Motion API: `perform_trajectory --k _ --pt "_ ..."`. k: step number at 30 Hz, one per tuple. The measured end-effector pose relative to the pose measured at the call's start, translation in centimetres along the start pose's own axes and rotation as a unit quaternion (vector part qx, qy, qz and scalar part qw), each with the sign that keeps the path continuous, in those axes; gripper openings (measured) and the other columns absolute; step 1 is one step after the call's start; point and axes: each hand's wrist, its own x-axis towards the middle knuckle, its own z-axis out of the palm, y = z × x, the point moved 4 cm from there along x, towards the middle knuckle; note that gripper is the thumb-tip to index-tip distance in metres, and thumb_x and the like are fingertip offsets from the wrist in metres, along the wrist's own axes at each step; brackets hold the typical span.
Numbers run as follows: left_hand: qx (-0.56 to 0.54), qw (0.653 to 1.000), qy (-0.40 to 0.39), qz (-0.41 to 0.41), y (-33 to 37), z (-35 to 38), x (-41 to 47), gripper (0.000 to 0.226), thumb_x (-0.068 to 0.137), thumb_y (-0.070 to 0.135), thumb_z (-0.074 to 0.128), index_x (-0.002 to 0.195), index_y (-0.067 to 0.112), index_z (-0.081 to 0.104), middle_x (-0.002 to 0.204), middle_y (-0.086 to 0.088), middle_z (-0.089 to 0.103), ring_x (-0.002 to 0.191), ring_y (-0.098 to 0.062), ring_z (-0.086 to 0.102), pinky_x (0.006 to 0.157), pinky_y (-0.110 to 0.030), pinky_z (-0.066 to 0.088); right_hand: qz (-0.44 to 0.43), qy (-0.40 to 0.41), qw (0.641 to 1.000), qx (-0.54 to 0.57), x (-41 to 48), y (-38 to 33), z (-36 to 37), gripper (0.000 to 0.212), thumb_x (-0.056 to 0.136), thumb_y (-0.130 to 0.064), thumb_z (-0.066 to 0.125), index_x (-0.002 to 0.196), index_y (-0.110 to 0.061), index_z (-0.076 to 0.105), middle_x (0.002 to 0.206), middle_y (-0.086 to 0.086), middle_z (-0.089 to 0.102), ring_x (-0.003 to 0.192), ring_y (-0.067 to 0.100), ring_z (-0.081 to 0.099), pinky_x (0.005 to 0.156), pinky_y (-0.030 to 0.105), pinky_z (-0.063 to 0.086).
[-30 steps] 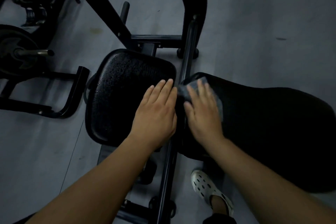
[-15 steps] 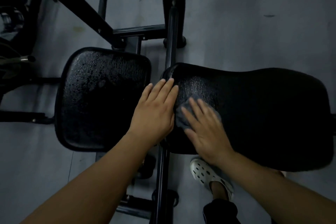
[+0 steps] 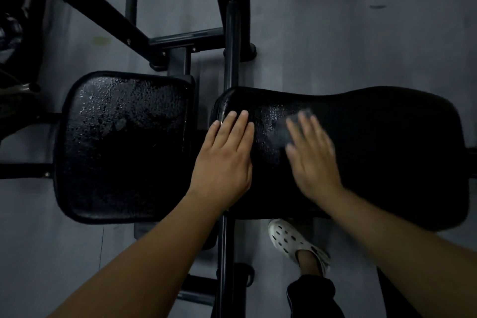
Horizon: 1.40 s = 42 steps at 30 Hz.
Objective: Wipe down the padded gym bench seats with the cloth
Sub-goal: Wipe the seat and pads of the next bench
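Your left hand (image 3: 224,160) lies flat, palm down, on the near left end of the long padded seat (image 3: 387,150), fingers straight and pressed close together, their tips near the pad's left edge. Your right hand (image 3: 313,155) is flat on the same pad just to the right, fingers straight and slightly spread, pressing the grey cloth (image 3: 281,129) against the surface. That hand is motion-blurred, so its fingertips smear together. Only a pale patch of cloth shows beside and past the fingers; the rest is under your palm. The square pad (image 3: 121,147) sits apart to the left, glistening with droplets. A black frame bar (image 3: 231,54) runs between the pads. The long pad's right half is too dark to read.
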Motion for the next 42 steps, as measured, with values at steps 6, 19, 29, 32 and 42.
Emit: perform_trajectory --k 6,19,29,32,42 --pt "0.036 0.999 -0.007 0.013 1.2 0.5 0.8 0.063 0.092 0.034 0.031 0.15 0.009 0.04 0.161 -0.012 0.029 0.151 -0.028 0.022 0.121 -0.053 0.015 -0.057 -0.009 0.998 0.002 -1.0 -3.9 0.5 0.064 0.102 -0.049 0.022 0.159 -0.023 0.01 0.168 0.005 0.003 0.155 0.024 -0.002 0.124 0.039 -0.003" --pt "0.055 0.997 -0.031 0.038 3.8 1.8 1.8 0.063 0.096 0.037 0.027 0.153 0.01 0.035 0.163 -0.011 0.024 0.152 -0.027 0.018 0.123 -0.05 0.011 -0.095 -0.022 0.995 0.0 -6.3 0.9 1.2 0.059 0.103 -0.043 0.027 0.159 -0.026 0.021 0.168 0.003 0.01 0.155 0.024 0.004 0.124 0.042 0.004" --pt "0.033 0.999 -0.025 0.019 8.2 2.8 3.4 0.064 0.095 0.038 0.031 0.152 0.01 0.037 0.162 -0.012 0.025 0.151 -0.029 0.02 0.122 -0.051 0.016 0.036 0.008 0.999 0.036 -1.4 4.6 -0.1 0.06 0.103 -0.047 0.016 0.159 -0.027 0.017 0.168 0.002 0.006 0.155 0.022 -0.001 0.124 0.044 0.004" --pt "0.034 0.999 -0.025 0.016 8.7 3.2 3.7 0.064 0.094 0.037 0.033 0.151 0.009 0.039 0.161 -0.013 0.028 0.15 -0.03 0.022 0.121 -0.052 0.017 -0.095 -0.051 0.994 0.004 -8.6 6.7 0.6 0.056 0.105 -0.045 0.023 0.158 -0.032 0.012 0.168 0.0 0.006 0.155 0.022 0.001 0.122 0.046 0.01" --pt "0.03 0.999 -0.026 0.007 11.1 4.4 5.0 0.064 0.094 0.035 0.031 0.152 0.007 0.037 0.162 -0.013 0.027 0.151 -0.029 0.02 0.122 -0.051 0.017 -0.074 -0.023 0.997 0.01 -6.4 7.5 0.9 0.059 0.104 -0.046 0.024 0.159 -0.027 0.015 0.168 0.004 0.007 0.155 0.026 0.002 0.124 0.047 0.007"
